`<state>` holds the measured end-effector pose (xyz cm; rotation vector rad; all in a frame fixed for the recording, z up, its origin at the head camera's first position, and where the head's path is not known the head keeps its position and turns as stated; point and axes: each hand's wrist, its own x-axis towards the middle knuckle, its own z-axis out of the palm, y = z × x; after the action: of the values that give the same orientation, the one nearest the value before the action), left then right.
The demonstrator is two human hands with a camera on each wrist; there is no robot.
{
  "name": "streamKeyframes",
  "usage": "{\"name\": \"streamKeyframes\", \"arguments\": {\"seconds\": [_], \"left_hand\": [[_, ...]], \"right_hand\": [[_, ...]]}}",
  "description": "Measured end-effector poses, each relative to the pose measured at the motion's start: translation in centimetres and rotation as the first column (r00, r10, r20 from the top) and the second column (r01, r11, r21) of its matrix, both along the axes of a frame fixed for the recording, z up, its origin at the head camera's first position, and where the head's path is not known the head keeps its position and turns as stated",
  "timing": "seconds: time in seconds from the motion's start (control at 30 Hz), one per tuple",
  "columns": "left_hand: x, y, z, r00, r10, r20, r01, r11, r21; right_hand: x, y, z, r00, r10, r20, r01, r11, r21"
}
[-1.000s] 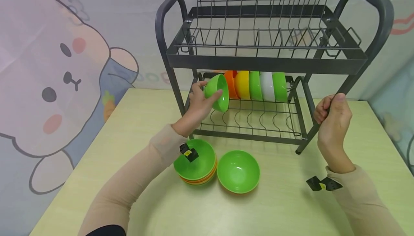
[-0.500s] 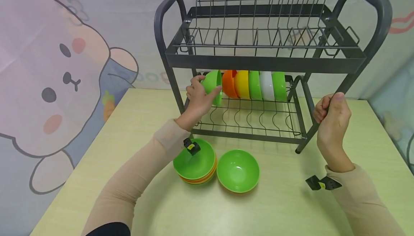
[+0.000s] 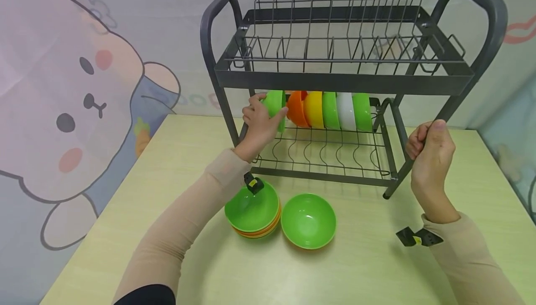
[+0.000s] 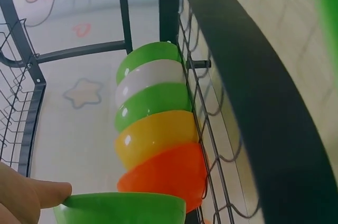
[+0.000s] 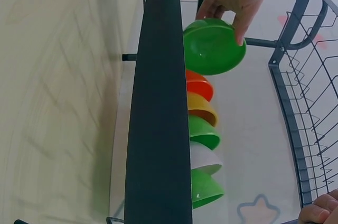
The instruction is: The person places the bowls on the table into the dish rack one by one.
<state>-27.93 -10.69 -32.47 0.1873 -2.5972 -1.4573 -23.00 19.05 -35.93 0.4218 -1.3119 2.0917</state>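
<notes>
My left hand (image 3: 261, 121) grips a green bowl (image 5: 215, 47) between thumb and fingers, at the left end of the rack's lower tier. The bowl stands on its side, just left of an orange bowl (image 3: 297, 109). Beyond that, a yellow bowl (image 3: 313, 109), a green one, a white bowl (image 3: 345, 111) and another green one stand on edge in a row. My right hand (image 3: 433, 156) holds the right front leg of the dark dish rack (image 3: 343, 83). In the left wrist view only the near part of the held bowl (image 4: 121, 208) shows.
On the table (image 3: 310, 277) before the rack sit a stack of bowls (image 3: 253, 209) topped by a green one, and a green bowl (image 3: 308, 221) beside it. The rack's upper tier (image 3: 335, 40) has upright wire dividers. A patterned backdrop (image 3: 188, 26) hangs behind.
My left hand has moved the green bowl slightly left and back into the lower tier, and its opening has turned toward the right. My right hand keeps its hold on the rack leg.
</notes>
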Motion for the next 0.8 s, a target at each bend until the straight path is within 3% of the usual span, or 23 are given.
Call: {"name": "streamKeyframes", "arguments": {"seconds": [0.3,0.8], "left_hand": [[-0.6,0.5,0.8,0.999,0.015,0.049,-0.015,1.000,-0.002],[-2.6,0.9,0.0,0.996,0.018,0.084,-0.014,0.999,-0.043]], "right_hand": [[0.3,0.0,0.2,1.000,0.013,-0.001,-0.013,1.000,0.013],[0.1,0.2,0.3,1.000,0.019,0.025,-0.019,1.000,0.019]]}}
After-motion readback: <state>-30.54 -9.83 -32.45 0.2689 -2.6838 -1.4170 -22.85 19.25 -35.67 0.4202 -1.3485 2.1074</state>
